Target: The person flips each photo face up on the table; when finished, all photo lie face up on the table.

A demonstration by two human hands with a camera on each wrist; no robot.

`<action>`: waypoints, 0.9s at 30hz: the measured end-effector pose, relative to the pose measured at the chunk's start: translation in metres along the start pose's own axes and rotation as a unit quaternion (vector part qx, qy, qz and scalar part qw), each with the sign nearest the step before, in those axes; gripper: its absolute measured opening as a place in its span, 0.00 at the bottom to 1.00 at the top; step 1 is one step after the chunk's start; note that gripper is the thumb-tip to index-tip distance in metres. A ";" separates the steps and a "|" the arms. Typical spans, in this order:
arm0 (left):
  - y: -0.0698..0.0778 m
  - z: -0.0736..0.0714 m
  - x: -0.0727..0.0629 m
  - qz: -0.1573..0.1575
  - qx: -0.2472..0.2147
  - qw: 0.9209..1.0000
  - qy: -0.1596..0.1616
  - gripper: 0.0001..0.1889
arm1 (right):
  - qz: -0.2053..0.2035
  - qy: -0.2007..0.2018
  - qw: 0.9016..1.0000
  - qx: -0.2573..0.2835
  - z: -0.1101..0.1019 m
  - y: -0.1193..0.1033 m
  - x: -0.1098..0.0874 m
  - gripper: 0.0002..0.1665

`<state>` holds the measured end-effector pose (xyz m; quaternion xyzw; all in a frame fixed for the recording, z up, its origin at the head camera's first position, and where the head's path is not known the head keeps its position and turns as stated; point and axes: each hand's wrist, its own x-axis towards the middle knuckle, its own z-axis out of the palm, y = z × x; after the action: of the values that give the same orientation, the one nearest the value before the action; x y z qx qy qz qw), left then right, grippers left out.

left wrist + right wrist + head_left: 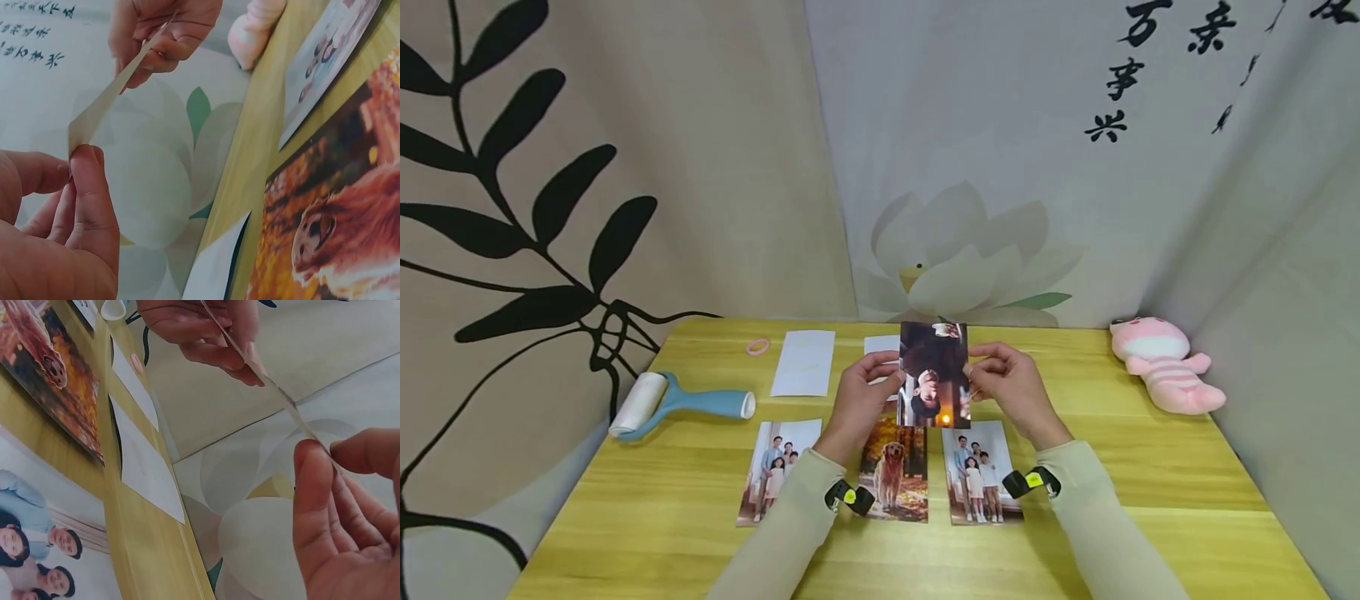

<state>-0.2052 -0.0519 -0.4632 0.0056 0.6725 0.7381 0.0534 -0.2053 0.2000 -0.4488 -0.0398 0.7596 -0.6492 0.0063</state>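
Note:
A dark photo print [934, 367] is held up over the table, its picture of a person and a warm light upside down in the head view. My left hand [857, 404] pinches one side edge between thumb and fingers. On the opposite edge, my right hand [1013, 392] pinches it likewise; both wrist views show the print nearly edge-on. Below lie a golden-dog photo [891, 475], a family photo [775, 483] partly covered by the left arm, and another family photo [983, 475]. Behind are a white card [802, 363] and a second white card [880, 343], mostly hidden by hand and print.
A lint roller [707, 404] with a blue handle lies at the left edge of the wooden table [1150, 517]. Near the back is a pink ring [757, 347]. At the back right lies a pink plush toy [1168, 362]. Printed cloth [737, 167] hangs behind the table.

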 end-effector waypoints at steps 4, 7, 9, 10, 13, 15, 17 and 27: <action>-0.001 -0.002 0.000 0.011 0.030 0.999 -0.005 0.16 | 0.005 -0.003 1.000 0.016 -0.001 -0.002 0.003 0.22; -0.002 -0.004 0.000 0.028 0.054 0.998 -0.008 0.15 | 0.006 -0.010 0.999 0.029 -0.003 -0.004 0.006 0.22; -0.002 -0.005 0.001 0.041 0.062 0.997 -0.014 0.15 | 0.008 -0.015 0.999 0.034 -0.003 -0.005 0.009 0.22; -0.002 -0.006 0.000 0.046 0.065 0.997 -0.018 0.14 | 0.009 -0.019 0.999 0.033 -0.003 -0.005 0.011 0.22; -0.003 -0.008 0.000 0.055 0.078 0.995 -0.033 0.14 | 0.017 -0.041 0.999 0.017 -0.002 -0.005 0.016 0.21; -0.004 -0.008 -0.001 0.055 0.086 0.994 -0.040 0.14 | 0.023 -0.060 0.998 0.006 -0.001 -0.005 0.019 0.21; -0.004 -0.009 -0.003 0.052 0.092 0.993 -0.043 0.14 | 0.031 -0.073 0.997 -0.002 0.000 -0.005 0.020 0.19; -0.009 -0.012 -0.002 0.034 0.026 0.999 -0.006 0.15 | 0.041 -0.031 0.999 0.014 0.002 -0.003 0.012 0.16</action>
<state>-0.2035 -0.0626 -0.4733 0.0342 0.6903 0.7220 0.0324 -0.2173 0.1968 -0.4456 -0.0289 0.7510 -0.6571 0.0572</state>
